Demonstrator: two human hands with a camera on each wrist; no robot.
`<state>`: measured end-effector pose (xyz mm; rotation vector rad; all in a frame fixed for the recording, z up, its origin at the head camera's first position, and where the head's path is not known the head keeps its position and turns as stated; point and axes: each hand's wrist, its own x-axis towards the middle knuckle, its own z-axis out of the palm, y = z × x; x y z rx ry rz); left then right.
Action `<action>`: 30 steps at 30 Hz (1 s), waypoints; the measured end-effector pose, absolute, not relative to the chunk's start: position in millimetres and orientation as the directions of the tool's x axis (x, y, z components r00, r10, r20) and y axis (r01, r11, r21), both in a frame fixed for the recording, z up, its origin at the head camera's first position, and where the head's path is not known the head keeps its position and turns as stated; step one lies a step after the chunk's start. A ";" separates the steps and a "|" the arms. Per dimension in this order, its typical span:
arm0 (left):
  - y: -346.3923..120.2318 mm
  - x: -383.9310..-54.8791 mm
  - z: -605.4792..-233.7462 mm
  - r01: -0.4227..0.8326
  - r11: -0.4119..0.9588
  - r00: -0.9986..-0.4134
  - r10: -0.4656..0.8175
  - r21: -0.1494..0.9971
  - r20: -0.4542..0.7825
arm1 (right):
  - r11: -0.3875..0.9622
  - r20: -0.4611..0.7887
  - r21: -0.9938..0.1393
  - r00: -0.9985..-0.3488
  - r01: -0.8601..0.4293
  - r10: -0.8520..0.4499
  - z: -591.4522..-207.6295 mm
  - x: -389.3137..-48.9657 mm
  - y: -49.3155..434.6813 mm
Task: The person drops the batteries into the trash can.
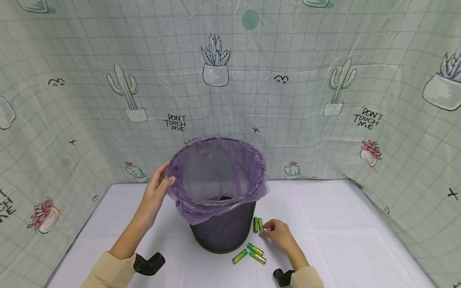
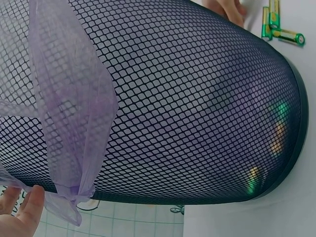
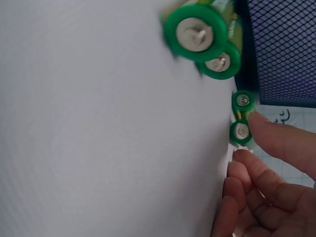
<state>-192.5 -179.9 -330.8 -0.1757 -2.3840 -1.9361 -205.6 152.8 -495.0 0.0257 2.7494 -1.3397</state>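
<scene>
A black mesh wastebasket (image 1: 223,230) lined with a thin purple plastic bag (image 1: 212,210) stands upright. At its left rim my left hand (image 1: 158,186) grips the edge over the bag, thumb toward the opening; its fingertips also show by the bag in the left wrist view. Right of the base, my right hand (image 1: 279,234) pinches a green-and-gold battery (image 3: 241,131) between thumb and index finger, close at the tabletop. Another battery (image 1: 255,225) lies right beside it. Three more, one of them this battery (image 1: 239,256), lie nearer the front.
Green and gold glints (image 2: 279,123) show through the mesh near the wastebasket's bottom. A white cloth (image 1: 324,240) covers the table. Behind and at both sides hangs a gridded curtain (image 1: 234,104) printed with cacti.
</scene>
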 end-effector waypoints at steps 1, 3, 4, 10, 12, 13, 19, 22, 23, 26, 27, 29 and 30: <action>-180.2 -192.5 -331.0 0.130 0.200 -0.991 0.047 0.971 0.123 | 0.619 -0.080 -0.784 -0.997 0.049 -0.023 -495.0 -205.6 152.1; -180.4 -192.1 -331.1 0.132 0.198 -0.991 0.045 0.971 0.126 | 0.623 -0.076 -0.781 -0.997 0.046 -0.022 -494.7 -205.4 151.0; -180.4 -192.0 -331.0 0.132 0.199 -0.991 0.044 0.971 0.125 | 0.625 -0.077 -0.779 -0.997 0.049 -0.018 -494.2 -205.1 150.6; -179.4 -192.1 -330.3 0.131 0.197 -0.991 0.044 0.972 0.125 | 0.649 -0.083 -0.759 -0.997 0.060 -0.005 -491.3 -204.5 149.6; -179.4 -192.1 -330.3 0.131 0.197 -0.991 0.044 0.972 0.125 | 0.658 -0.093 -0.750 -0.996 0.070 0.000 -490.9 -205.3 149.2; -179.4 -192.2 -330.3 0.131 0.197 -0.991 0.044 0.972 0.125 | 0.665 -0.091 -0.743 -0.996 0.067 -0.001 -490.9 -206.0 149.0; -179.5 -192.7 -330.2 0.130 0.194 -0.991 0.047 0.972 0.123 | 0.697 -0.096 -0.715 -0.995 0.064 -0.007 -491.5 -209.9 148.1; -179.6 -192.4 -330.1 0.128 0.196 -0.992 0.046 0.972 0.121 | 0.705 -0.113 -0.705 -0.993 0.073 -0.010 -491.4 -210.0 147.9; -179.5 -192.3 -330.1 0.127 0.196 -0.992 0.046 0.972 0.121 | 0.707 -0.115 -0.704 -0.993 0.073 -0.012 -490.9 -209.8 147.9; -179.4 -192.3 -329.8 0.131 0.194 -0.991 0.049 0.972 0.124 | 0.703 -0.107 -0.708 -0.994 0.068 -0.012 -489.5 -209.1 149.1; -179.3 -192.3 -329.7 0.132 0.194 -0.991 0.050 0.972 0.125 | 0.700 -0.100 -0.711 -0.995 0.062 -0.013 -489.3 -209.0 150.0; -179.2 -192.2 -329.6 0.131 0.195 -0.991 0.049 0.972 0.124 | 0.688 -0.097 -0.722 -0.995 0.069 -0.002 -489.2 -209.0 152.0; -179.1 -192.2 -329.5 0.130 0.196 -0.991 0.048 0.972 0.123 | 0.680 -0.098 -0.730 -0.995 0.076 0.006 -489.5 -209.1 153.3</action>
